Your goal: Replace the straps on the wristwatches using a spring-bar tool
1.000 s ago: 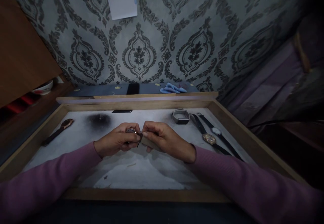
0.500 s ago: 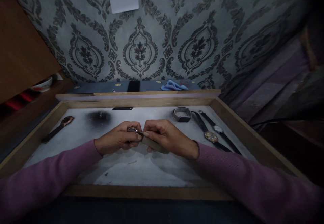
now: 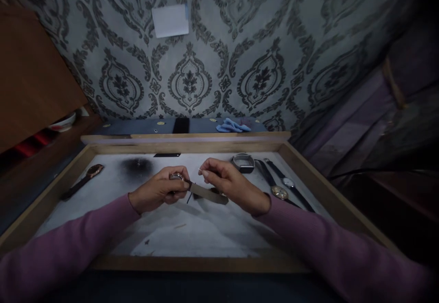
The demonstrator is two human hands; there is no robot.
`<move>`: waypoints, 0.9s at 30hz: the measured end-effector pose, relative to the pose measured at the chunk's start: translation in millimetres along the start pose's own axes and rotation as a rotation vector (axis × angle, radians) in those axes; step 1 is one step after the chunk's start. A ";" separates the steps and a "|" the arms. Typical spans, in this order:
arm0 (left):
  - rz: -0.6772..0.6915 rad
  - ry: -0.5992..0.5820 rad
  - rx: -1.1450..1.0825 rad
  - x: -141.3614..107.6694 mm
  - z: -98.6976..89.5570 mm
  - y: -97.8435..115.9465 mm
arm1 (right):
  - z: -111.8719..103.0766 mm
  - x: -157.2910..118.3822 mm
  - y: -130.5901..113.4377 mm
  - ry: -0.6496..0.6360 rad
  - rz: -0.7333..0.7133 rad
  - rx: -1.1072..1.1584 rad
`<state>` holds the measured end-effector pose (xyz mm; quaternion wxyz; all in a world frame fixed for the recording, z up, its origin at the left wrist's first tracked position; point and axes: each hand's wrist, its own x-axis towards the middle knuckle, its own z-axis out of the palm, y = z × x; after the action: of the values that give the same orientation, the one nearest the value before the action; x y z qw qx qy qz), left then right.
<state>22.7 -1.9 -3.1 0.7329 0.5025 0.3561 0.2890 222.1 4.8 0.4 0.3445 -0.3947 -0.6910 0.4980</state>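
Note:
My left hand (image 3: 159, 191) is closed around a wristwatch (image 3: 177, 176); the rim of its round case shows between thumb and forefinger. The watch's grey-brown strap (image 3: 210, 195) sticks out to the right, above the white board. To the right of the watch and apart from it, my right hand (image 3: 235, 185) pinches a tiny, thin, light-coloured piece (image 3: 200, 170), too small to name. Something dark and a thin blue line (image 3: 189, 198) appear under the strap, partly hidden by it.
A wooden rim (image 3: 192, 263) frames the white board. On the board lie a dark-strapped watch (image 3: 84, 180) at left, a grey-banded smartwatch (image 3: 243, 162), and two watches (image 3: 288, 183) at right. Behind the rim are a blue cloth (image 3: 232, 125) and a black flat object (image 3: 181, 125).
My right hand has come away from the watch and strap, now pinching a tiny piece. My left hand still holds the watch. The camera view has tilted up slightly.

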 end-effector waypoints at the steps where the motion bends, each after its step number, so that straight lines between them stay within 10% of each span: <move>1: 0.015 0.009 -0.002 -1.4 2.0 3.5 | -0.9 -0.6 -2.5 0.011 0.007 0.013; 27: 0.141 0.114 0.031 -3.0 -9.3 14.4 | 16.6 -4.7 -31.6 0.235 -0.265 -0.388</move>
<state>12.5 5.5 9.0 0.6813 0.5204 0.3657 0.3624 203.5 -12.3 25.9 0.4026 -0.4146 -0.7744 0.2575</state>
